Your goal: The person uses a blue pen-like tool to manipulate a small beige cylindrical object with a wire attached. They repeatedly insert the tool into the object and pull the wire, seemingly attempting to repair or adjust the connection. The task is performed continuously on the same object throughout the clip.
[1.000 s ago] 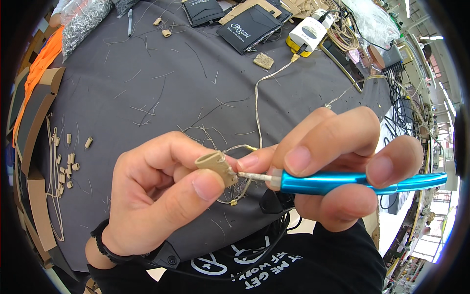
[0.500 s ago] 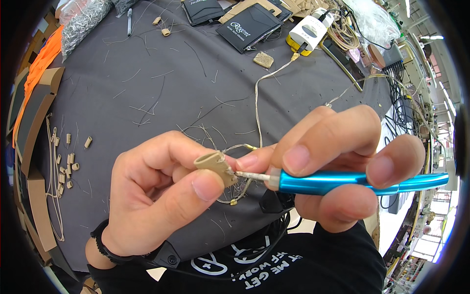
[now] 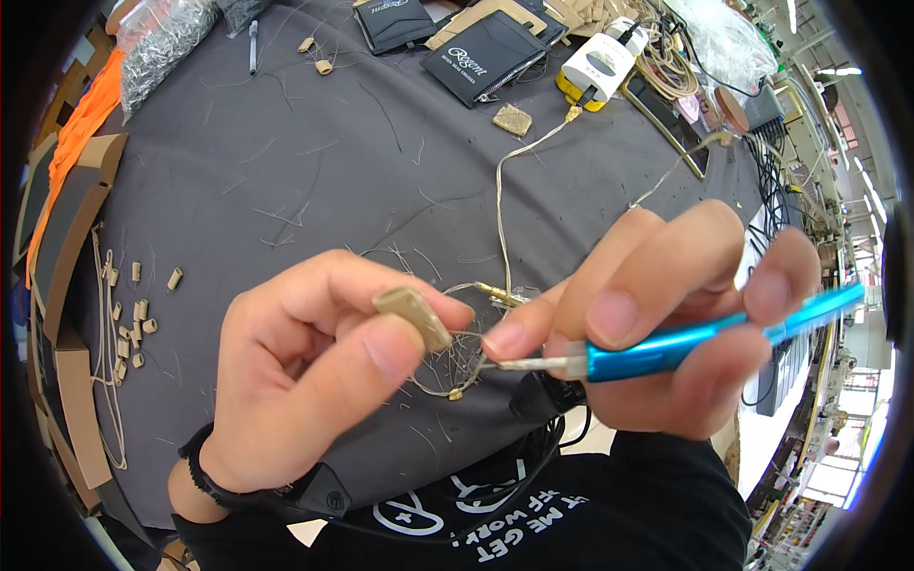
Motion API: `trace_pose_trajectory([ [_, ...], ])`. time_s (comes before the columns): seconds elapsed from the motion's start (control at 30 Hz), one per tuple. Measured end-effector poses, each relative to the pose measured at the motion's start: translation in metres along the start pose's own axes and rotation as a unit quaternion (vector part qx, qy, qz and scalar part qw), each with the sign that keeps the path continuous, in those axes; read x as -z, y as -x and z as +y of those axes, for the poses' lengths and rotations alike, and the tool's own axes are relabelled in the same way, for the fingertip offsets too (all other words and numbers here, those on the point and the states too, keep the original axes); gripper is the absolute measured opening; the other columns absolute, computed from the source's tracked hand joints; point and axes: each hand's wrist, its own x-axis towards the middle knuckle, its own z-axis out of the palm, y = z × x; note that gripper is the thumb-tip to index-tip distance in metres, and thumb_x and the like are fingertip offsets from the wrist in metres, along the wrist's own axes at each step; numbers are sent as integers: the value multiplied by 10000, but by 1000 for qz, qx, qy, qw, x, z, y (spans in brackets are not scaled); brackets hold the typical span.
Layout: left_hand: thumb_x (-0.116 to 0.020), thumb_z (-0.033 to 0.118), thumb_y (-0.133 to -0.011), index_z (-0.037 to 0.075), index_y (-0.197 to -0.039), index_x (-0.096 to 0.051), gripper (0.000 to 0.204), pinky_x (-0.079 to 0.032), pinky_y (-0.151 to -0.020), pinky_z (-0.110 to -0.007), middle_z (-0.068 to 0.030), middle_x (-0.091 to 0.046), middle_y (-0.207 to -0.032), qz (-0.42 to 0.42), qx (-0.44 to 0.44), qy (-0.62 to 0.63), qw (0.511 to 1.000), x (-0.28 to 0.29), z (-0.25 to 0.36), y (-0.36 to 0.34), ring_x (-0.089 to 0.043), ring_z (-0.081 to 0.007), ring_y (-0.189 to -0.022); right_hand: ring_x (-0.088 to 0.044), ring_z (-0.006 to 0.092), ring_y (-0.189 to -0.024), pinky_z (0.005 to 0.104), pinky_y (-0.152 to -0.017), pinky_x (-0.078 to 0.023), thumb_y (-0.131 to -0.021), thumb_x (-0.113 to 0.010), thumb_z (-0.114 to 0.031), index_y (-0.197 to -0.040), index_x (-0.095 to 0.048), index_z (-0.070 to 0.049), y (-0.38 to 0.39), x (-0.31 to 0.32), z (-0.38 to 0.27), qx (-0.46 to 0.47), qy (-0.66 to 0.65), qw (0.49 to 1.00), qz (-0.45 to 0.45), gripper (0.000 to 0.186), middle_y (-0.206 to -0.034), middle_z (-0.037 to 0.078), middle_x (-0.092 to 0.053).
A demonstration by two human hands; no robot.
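Observation:
Between the thumb and fingers of my left hand (image 3: 314, 371) is a small tan flattened tube (image 3: 415, 318), tilted. My right hand (image 3: 666, 314) is closed round a pen-like tool (image 3: 640, 360) with a shiny blue handle and a thin pale tip. The tip is beside the tube, apart from it. A fine thread (image 3: 466, 333) runs from the tube to my right thumb and index finger, which seem to pinch it. Under my hands a cord (image 3: 433, 391) loops round a tangle of thread ends. The right hand is partly blurred.
Several small tan tubes (image 3: 124, 343) lie left, beside cardboard (image 3: 81, 390). Farther off are a bag of metal parts (image 3: 167, 57), a pen (image 3: 253, 48), black wallets (image 3: 486, 59), a tan block (image 3: 512, 119), a corded white adapter (image 3: 600, 65) and a phone (image 3: 666, 124). Thread scraps litter the dark cloth.
My right hand has drawn the tool's tip away from the tube, to the right and slightly down. Thread now shows stretched between my hands. The left hand has barely shifted.

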Motion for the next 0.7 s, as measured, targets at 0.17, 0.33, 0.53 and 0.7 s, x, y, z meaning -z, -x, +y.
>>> trace_pose_trajectory([
  [0.17, -564, 320, -733, 16, -788, -494, 317, -209, -393, -162, -10, -479, -605, -21, 2, 21, 1000, 1, 1, -3, -304, -16, -426, -453, 114, -397, 218, -345, -362, -731, -535, -64, -1020, -372, 2, -8, -4, 10, -102, -8, 994, -28, 338, -572, 95, -509],
  [0.33, -477, 96, -812, -49, -924, -509, 186, -407, -698, -212, -90, -563, -874, -146, -12, 154, 977, 14, -5, -2, -515, -83, -778, -437, 28, -516, 169, -431, -284, -653, -539, 109, -1011, -427, 64, -5, -14, 5, -227, -5, 967, -116, 378, -628, 32, -503],
  [0.53, -520, 71, -764, -34, -892, -529, 166, -377, -587, -173, -70, -572, -796, -136, 20, 118, 983, 17, -4, -4, -486, -43, -648, -485, 43, -530, 168, -455, -347, -647, -572, 90, -975, -464, 50, -7, -12, 6, -217, 73, 962, -152, 348, -629, 42, -534],
  [0.7, -568, 61, -671, -26, -797, -566, 153, -296, -495, -154, -19, -557, -651, -133, 17, -8, 991, 22, -1, -5, -392, -17, -523, -483, 56, -454, 178, -416, -373, -629, -594, 19, -924, -488, -38, -3, -14, 6, -200, 129, 959, -156, 318, -588, -18, -512],
])
